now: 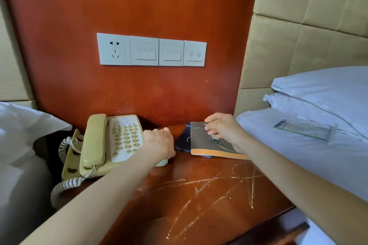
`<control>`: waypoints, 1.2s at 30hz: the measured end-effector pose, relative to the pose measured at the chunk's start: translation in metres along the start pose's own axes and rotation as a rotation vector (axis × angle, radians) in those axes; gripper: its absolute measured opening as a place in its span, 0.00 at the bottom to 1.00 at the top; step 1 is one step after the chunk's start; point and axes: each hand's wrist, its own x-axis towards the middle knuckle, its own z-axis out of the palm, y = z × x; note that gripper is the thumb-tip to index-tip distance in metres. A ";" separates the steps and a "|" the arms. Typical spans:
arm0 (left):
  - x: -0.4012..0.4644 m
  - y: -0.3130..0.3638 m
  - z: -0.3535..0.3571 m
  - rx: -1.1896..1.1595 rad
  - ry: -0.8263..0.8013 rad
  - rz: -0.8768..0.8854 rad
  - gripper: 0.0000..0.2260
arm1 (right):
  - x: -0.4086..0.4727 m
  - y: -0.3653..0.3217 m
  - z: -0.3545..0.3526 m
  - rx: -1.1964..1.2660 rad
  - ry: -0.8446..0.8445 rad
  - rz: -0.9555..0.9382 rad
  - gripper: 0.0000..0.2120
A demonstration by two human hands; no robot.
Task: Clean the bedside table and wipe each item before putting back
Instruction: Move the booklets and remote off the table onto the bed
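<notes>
two bare forearms, no sleeves visible

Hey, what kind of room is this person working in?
Probably a hotel bedroom. A beige corded push-button telephone sits on a scratched reddish wooden bedside table between two white-sheeted beds, and a white row of wall switches is set into the panel above.
</notes>
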 end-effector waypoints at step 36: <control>0.060 0.158 -0.042 -0.779 0.282 0.444 0.16 | -0.007 0.109 -0.205 -0.645 0.285 -0.265 0.23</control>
